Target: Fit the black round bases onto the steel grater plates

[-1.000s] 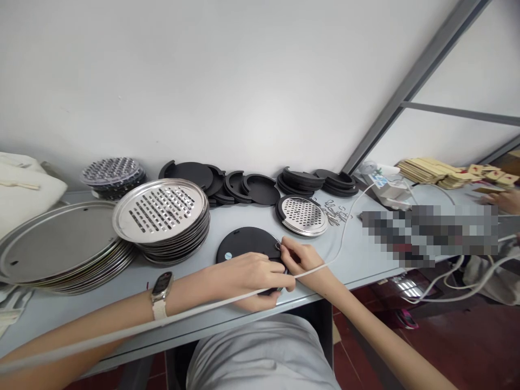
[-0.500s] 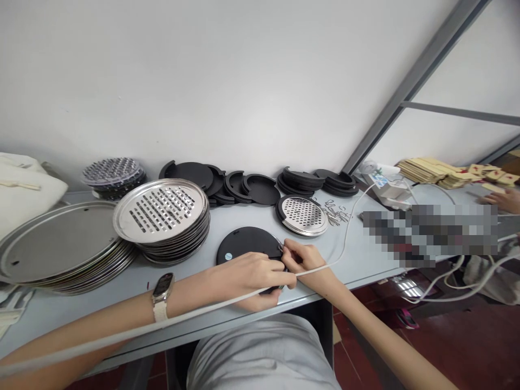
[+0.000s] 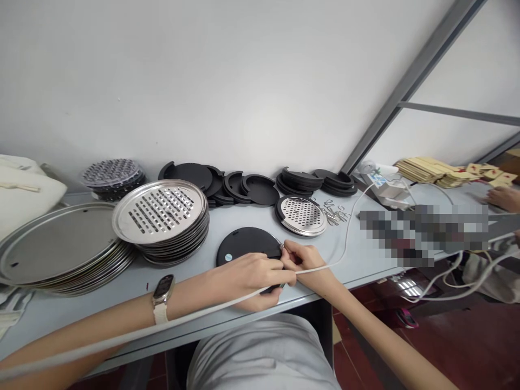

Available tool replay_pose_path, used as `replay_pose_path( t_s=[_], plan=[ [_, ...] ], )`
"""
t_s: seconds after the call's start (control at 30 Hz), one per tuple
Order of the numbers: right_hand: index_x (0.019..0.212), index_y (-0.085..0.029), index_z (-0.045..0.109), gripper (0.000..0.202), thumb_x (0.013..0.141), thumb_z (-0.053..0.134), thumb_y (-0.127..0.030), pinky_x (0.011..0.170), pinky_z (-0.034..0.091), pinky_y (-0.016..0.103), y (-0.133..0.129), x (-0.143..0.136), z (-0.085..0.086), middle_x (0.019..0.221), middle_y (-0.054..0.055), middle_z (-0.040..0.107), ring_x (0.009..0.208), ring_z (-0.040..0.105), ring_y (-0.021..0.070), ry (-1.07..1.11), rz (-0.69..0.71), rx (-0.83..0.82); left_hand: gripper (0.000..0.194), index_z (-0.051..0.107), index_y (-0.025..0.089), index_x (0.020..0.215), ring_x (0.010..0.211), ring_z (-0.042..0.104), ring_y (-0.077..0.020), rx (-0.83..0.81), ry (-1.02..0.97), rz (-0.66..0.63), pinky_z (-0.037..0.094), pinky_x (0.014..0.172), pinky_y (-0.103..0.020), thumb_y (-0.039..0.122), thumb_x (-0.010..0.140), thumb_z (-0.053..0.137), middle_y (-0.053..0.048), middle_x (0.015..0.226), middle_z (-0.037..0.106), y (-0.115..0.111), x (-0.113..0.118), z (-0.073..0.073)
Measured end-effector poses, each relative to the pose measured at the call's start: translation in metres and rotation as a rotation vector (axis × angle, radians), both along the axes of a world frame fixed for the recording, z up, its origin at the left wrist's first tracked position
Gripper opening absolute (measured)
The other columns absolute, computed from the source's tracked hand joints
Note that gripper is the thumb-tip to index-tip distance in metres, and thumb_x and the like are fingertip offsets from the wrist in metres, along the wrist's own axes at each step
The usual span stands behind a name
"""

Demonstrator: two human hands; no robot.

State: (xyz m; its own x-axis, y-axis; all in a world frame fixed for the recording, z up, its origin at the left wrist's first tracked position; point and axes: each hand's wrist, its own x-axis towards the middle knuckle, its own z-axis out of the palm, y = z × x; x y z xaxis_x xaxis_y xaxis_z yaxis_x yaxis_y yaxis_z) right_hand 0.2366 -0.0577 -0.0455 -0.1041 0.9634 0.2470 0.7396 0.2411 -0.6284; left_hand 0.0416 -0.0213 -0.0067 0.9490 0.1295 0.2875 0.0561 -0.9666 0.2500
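Note:
A flat black round case (image 3: 244, 238) with a small pale-blue sticker lies on the table before me. My left hand (image 3: 258, 276) is closed over its near right side, fingers bent around the edge; much of the case is hidden under it. At the right rim, my right hand (image 3: 303, 262) pinches a small metal clip (image 3: 281, 245), mostly covered by the fingertips. A white cable (image 3: 227, 300) passes in front of both hands. Just beyond them sits a round black holder with perforated steel discs (image 3: 304, 214), beside loose metal clips (image 3: 335, 212).
Stacked slotted steel plates (image 3: 162, 212) and larger plain metal plates (image 3: 60, 238) stand at left, near a spiked disc stack (image 3: 111, 172). Black round trays (image 3: 260, 189) line the wall. At right are a power adapter (image 3: 384, 189), yellowish pieces (image 3: 426, 170) and another person's hand (image 3: 504, 198).
My right fingertips have shifted slightly at the case's rim, and less of the metal clip shows. My left hand stays on the case. The other person's hand at far right has moved a little.

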Motion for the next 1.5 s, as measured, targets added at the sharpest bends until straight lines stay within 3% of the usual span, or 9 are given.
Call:
replay_pose_path(
  t_s=[0.37,0.57,0.73,1.27,1.5],
  plan=[
    [0.057,-0.021,0.030,0.028,0.079,0.047,-0.023,0.046,0.024,0.020,-0.001,-0.001,0.003,0.050,-0.007,0.029,0.047,0.026,0.0074,0.013,0.014,0.015,0.018,0.056,0.020,0.098,0.066,0.053,-0.0145,-0.011,0.013,0.019,0.037,0.060,-0.029,0.013,0.082,0.053,0.000,0.093,0.063,-0.002,0.000,0.005],
    [0.059,-0.022,0.030,0.028,0.081,0.047,-0.024,0.047,0.025,0.020,-0.006,0.000,0.002,0.052,-0.007,0.032,0.048,0.028,0.0075,0.016,0.104,0.050,0.012,0.055,0.019,0.091,0.064,0.051,-0.0123,0.004,0.004,-0.016,0.040,0.066,-0.028,0.010,0.086,0.048,0.000,0.094,0.064,-0.001,0.000,0.006],
    [0.064,-0.022,0.033,0.027,0.088,0.044,-0.027,0.047,0.025,0.021,-0.002,-0.002,0.001,0.052,-0.008,0.032,0.047,0.029,0.0078,0.008,-0.017,0.041,0.010,0.056,0.020,0.086,0.062,0.051,-0.0139,0.037,0.011,-0.018,0.039,0.063,-0.029,0.013,0.087,0.049,0.001,0.074,0.059,0.000,0.001,0.004],
    [0.078,-0.023,0.037,0.013,0.090,0.040,-0.026,0.049,0.025,0.022,0.001,-0.001,-0.001,0.057,-0.007,0.039,0.047,0.036,0.0096,-0.017,-0.006,-0.011,0.012,0.055,0.018,0.080,0.070,0.055,-0.0149,0.015,0.110,0.004,0.043,0.072,-0.026,0.015,0.089,0.049,-0.001,0.075,0.061,-0.003,0.001,0.017],
    [0.070,-0.022,0.033,0.021,0.089,0.041,-0.026,0.048,0.025,0.021,0.000,-0.001,0.001,0.054,-0.008,0.035,0.047,0.033,0.0086,-0.011,0.021,-0.016,0.010,0.056,0.018,0.081,0.073,0.056,-0.0152,0.027,0.094,0.011,0.043,0.073,-0.026,0.013,0.087,0.051,-0.001,0.080,0.064,-0.003,0.001,0.016]
  ],
)
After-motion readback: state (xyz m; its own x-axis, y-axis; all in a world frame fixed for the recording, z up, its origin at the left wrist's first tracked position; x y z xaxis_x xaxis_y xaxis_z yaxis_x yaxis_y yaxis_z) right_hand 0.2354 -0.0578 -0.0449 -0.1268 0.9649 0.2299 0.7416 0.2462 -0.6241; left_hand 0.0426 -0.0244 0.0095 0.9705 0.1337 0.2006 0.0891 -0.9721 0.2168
